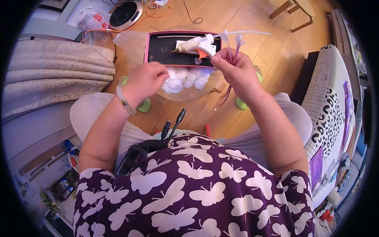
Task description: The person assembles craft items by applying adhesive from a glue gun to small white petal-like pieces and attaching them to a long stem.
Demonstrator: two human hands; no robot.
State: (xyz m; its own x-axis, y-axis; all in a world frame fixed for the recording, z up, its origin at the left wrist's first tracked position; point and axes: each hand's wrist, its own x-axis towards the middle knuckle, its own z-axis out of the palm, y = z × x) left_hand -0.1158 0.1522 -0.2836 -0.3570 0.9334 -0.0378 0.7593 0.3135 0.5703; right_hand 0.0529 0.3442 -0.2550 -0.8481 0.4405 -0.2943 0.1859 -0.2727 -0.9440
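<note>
My right hand [238,66] grips thin purple strands [236,54] that carry white petal-like pieces [238,38] at their upper ends. The strands' tails hang below the palm. Close to that thumb is the handle of a white hot glue gun [194,44] with an orange trigger, lying in a black tray with a pink rim [183,65]; whether thumb and handle touch, I cannot tell. My left hand [146,80], fingers curled together, hovers left of a pile of white petal pieces [174,83]. Its fingertips are blurred, so anything between them is hidden.
The tray and petals rest on a small round stool [192,96] with green-covered feet [241,103]. A translucent plastic bag [131,44] lies at the tray's left. Orange cable [160,13] crosses the wooden floor. At right, a patterned surface [321,109] bears purple strands [316,166].
</note>
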